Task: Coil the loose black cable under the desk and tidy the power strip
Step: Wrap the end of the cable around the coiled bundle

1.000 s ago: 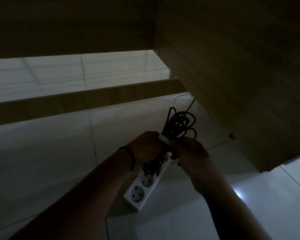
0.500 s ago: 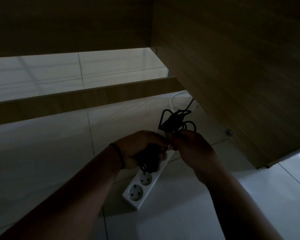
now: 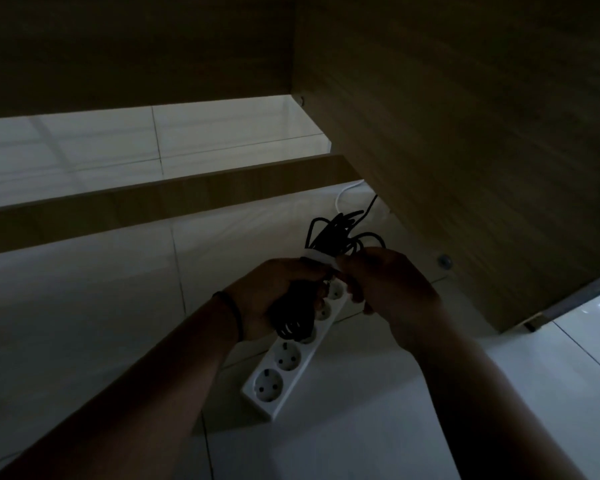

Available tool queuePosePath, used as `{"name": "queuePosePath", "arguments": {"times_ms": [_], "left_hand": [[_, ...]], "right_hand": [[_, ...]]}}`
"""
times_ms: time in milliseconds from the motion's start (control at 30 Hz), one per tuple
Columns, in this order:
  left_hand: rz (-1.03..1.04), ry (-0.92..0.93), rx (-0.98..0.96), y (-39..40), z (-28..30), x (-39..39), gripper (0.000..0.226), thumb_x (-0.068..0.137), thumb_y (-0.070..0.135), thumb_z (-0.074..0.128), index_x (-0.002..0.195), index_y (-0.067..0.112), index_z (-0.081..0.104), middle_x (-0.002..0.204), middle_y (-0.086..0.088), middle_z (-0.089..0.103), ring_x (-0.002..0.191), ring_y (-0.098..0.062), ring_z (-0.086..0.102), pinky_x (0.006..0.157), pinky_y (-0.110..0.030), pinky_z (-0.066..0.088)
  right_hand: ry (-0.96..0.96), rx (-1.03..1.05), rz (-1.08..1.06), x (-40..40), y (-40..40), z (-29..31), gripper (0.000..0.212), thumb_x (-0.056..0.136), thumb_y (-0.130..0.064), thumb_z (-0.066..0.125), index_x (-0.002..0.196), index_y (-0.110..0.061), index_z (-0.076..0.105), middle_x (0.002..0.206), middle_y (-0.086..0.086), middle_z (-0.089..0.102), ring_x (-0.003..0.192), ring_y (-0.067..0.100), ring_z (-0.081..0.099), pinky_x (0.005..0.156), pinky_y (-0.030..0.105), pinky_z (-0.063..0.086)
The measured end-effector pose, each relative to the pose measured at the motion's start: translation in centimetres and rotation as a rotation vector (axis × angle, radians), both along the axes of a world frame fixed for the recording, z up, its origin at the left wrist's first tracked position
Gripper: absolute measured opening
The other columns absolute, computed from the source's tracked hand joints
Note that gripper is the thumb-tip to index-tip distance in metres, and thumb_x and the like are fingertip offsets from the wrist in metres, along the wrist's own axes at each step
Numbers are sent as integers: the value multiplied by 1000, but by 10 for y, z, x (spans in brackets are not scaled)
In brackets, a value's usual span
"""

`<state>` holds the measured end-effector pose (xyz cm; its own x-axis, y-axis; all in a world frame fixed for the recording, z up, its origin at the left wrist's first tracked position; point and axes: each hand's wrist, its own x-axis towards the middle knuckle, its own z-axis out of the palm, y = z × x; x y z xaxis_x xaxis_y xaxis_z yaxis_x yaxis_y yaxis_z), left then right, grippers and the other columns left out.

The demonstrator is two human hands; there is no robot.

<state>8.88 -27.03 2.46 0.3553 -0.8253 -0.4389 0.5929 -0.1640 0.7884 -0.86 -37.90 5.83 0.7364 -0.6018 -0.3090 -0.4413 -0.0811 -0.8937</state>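
The black cable (image 3: 336, 233) is gathered into a bundle of loops above the floor. My left hand (image 3: 278, 292) grips the bundle's middle, and its lower loops hang below my palm. A white strap (image 3: 321, 259) wraps the bundle just above my left fingers. My right hand (image 3: 392, 289) pinches the strap's right end. A white power strip (image 3: 284, 368) with several sockets lies on the tiled floor beneath both hands; its far end is hidden by them. One black strand runs up toward the desk's side panel.
The wooden desk side panel (image 3: 465, 168) rises close on the right, with a round fitting (image 3: 444, 261) low on it. A wooden crossbar (image 3: 153, 202) spans the floor behind. A thin white cord (image 3: 343, 192) curls near the panel's base. Glossy white tiles (image 3: 66, 306) spread left.
Both hands stay together on the bundle and have shifted only slightly. The white strap shows more plainly round the loops, which lie a little lower than one second ago.
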Motion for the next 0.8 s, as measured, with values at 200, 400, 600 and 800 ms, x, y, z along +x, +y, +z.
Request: {"name": "queuePosePath", "arguments": {"times_ms": [200,400,600,800], "left_hand": [[12,88,-4,0,-3,2,17,80,18,47,78,8,60,54,-1,52,44,-13,48,50,-24,43],[80,116,-43,-1,-2,-1,28,80,22,49,61,10,65,56,-4,51,42,-14,44,45,-19,41],[61,91,-67,-2,-5,-2,20,91,18,44,92,3,57,70,-7,53,47,-13,51,49,-21,47],[53,34,-41,-2,-5,-2,23,92,21,44,91,3,59,75,-9,56,49,-13,53,50,-21,48]], "right_hand": [[31,51,-13,-1,11,-7,35,79,-49,60,68,-16,57,51,-5,40,50,11,40,55,29,34],[-14,29,-38,-2,20,-8,29,87,-42,56,72,-18,61,60,-5,54,57,11,47,56,27,37],[-6,94,-34,-3,11,-9,26,88,-38,57,81,-15,67,80,3,66,76,12,58,62,26,40],[-83,181,-27,-3,8,-10,27,88,-28,59,84,-2,67,84,11,67,84,21,64,62,22,45]]}}
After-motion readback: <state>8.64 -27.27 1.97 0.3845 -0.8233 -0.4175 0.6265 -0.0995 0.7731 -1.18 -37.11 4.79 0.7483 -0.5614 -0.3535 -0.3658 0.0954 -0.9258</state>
